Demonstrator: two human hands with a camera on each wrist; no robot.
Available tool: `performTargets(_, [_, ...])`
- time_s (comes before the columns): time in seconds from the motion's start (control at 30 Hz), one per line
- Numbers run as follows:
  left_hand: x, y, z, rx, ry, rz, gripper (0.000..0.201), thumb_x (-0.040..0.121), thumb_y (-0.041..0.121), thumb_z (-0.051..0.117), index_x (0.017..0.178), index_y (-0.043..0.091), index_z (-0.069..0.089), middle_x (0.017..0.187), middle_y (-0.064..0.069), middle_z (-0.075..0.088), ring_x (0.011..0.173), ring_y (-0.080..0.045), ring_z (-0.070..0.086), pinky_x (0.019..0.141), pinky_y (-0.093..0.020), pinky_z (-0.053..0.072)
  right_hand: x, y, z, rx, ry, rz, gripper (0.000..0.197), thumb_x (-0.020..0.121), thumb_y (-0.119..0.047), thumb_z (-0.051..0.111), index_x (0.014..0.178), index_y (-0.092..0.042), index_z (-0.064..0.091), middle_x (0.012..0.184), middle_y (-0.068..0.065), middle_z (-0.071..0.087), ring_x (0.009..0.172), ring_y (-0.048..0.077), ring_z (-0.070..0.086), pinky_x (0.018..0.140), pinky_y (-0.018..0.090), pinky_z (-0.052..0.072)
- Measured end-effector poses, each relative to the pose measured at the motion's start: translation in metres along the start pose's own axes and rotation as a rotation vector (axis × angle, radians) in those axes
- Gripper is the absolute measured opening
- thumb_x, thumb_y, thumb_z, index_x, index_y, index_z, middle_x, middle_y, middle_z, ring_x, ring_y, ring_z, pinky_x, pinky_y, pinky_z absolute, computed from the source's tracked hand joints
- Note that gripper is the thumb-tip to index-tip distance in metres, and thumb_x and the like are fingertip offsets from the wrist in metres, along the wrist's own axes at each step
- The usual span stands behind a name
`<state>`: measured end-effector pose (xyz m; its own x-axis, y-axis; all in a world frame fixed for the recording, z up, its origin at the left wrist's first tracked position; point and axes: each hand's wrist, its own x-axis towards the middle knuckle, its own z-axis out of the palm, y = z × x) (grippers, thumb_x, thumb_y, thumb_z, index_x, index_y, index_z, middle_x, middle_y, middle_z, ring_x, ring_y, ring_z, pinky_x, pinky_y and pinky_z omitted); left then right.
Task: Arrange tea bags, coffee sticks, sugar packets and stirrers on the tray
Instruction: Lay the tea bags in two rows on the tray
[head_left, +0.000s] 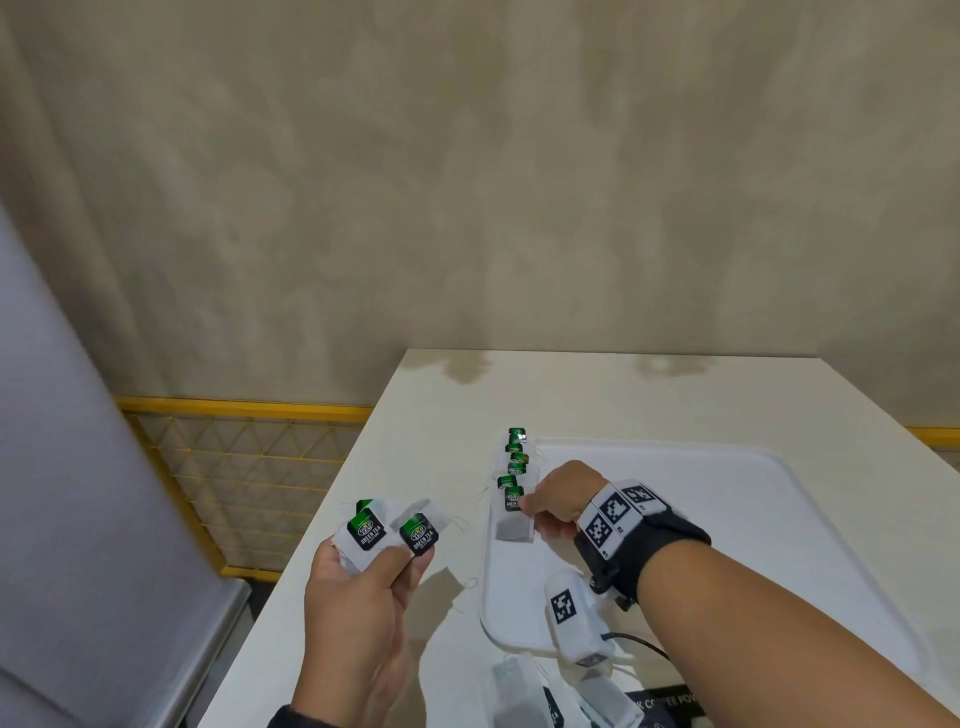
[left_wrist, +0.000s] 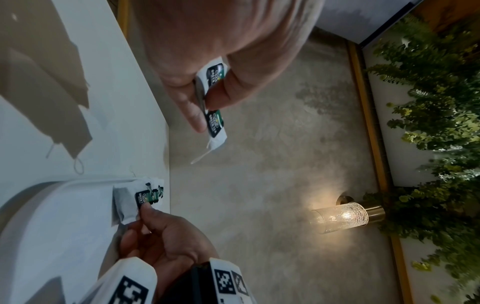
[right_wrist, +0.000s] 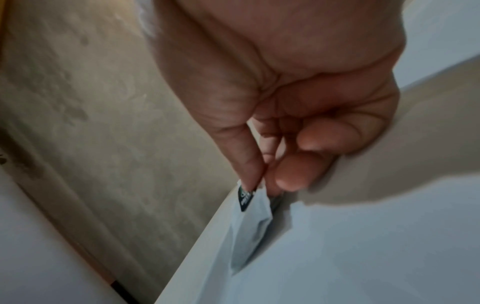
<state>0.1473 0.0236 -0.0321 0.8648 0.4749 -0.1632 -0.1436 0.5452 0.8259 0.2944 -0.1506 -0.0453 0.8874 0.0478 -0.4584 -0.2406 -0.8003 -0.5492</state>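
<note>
A white tray (head_left: 753, 545) lies on the white table (head_left: 415, 441). Along the tray's left edge runs a row of several green-tagged tea bags (head_left: 516, 460). My right hand (head_left: 525, 505) pinches the nearest tea bag (head_left: 514, 525) of that row by its tag end, low over the tray. The right wrist view shows the same tea bag (right_wrist: 250, 224) between thumb and forefinger, hanging onto the tray (right_wrist: 363, 257). My left hand (head_left: 397, 558) is raised left of the tray and grips a small fan of tea bags (head_left: 371, 532). In the left wrist view those tea bags (left_wrist: 215, 123) stick out from its fingers.
More tea bags (head_left: 519, 686) and a dark coffee pack (head_left: 662, 701) lie at the table's near edge. The table's left edge drops off beside a yellow wire fence (head_left: 234, 467). A lit wall lamp (left_wrist: 342, 216) and plants (left_wrist: 441, 123) show in the left wrist view.
</note>
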Motion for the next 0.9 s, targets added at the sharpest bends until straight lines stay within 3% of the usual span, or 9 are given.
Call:
performTargets(0.17, [0.002,-0.003,-0.002,0.002,-0.002,-0.023,0.045,0.084,-0.02,0.049,0.119,0.009,0.052,0.123,-0.022,0.059,0.099,-0.035,0.065,0.068,-0.029,0.06,0.006,0.001,0.005,-0.086,0.047,0.0,0.037,0.085,-0.036,0.065,0.058,-0.015,0.051,0.05,-0.002,0.054,0.045,0.012,0.049,0.049,0.021,0.039])
performTargets(0.33, [0.001,-0.004,-0.001,-0.004,0.008,-0.028,0.045,0.085,-0.02,0.049,0.12,0.009,0.052,0.123,-0.02,0.059,0.1,-0.035,0.065,0.068,-0.029,0.059,0.01,-0.001,0.009,-0.165,0.04,0.006,0.037,0.081,-0.035,0.063,0.054,-0.014,0.048,0.025,-0.007,0.041,0.043,0.014,0.047,0.054,0.022,0.041])
performTargets(0.6, [-0.001,-0.006,0.003,0.008,-0.007,-0.035,0.043,0.084,-0.021,0.048,0.117,0.006,0.052,0.119,-0.021,0.061,0.093,-0.033,0.066,0.069,-0.03,0.059,-0.004,0.001,0.008,-0.144,0.114,-0.085,0.039,0.079,-0.034,0.063,0.052,-0.018,0.041,0.023,-0.008,0.037,0.04,0.013,0.041,0.051,0.021,0.039])
performTargets(0.67, [0.0,-0.007,0.002,0.018,0.002,-0.032,0.041,0.084,-0.021,0.05,0.113,0.008,0.054,0.117,-0.02,0.061,0.093,-0.034,0.067,0.069,-0.031,0.059,-0.016,-0.002,0.0,-0.089,0.107,-0.145,0.037,0.085,-0.027,0.061,0.056,-0.016,0.04,0.031,-0.006,0.044,0.042,0.011,0.041,0.049,0.02,0.037])
performTargets(0.73, [0.001,-0.007,0.002,0.028,0.011,-0.027,0.042,0.083,-0.02,0.052,0.114,0.008,0.054,0.118,-0.02,0.061,0.095,-0.035,0.066,0.067,-0.03,0.06,-0.034,-0.007,-0.007,0.07,0.059,-0.256,0.032,0.09,-0.025,0.06,0.064,-0.014,0.043,0.055,0.004,0.054,0.044,0.01,0.046,0.048,0.019,0.036])
performTargets(0.83, [0.0,-0.009,0.003,0.036,0.011,-0.005,0.041,0.083,-0.019,0.054,0.11,0.011,0.056,0.116,-0.019,0.062,0.097,-0.036,0.066,0.065,-0.026,0.06,-0.064,-0.015,-0.01,0.474,-0.15,-0.38,0.021,0.091,-0.029,0.065,0.081,-0.014,0.054,0.077,0.006,0.064,0.058,0.014,0.058,0.053,0.021,0.044])
performTargets(0.9, [-0.002,-0.011,0.006,0.06,0.01,0.021,0.04,0.083,-0.019,0.055,0.101,0.016,0.057,0.113,-0.017,0.063,0.097,-0.035,0.066,0.067,-0.026,0.06,-0.08,-0.019,-0.01,0.6,-0.28,-0.436,0.019,0.089,-0.029,0.067,0.089,-0.012,0.058,0.084,0.005,0.069,0.067,0.019,0.062,0.059,0.024,0.048])
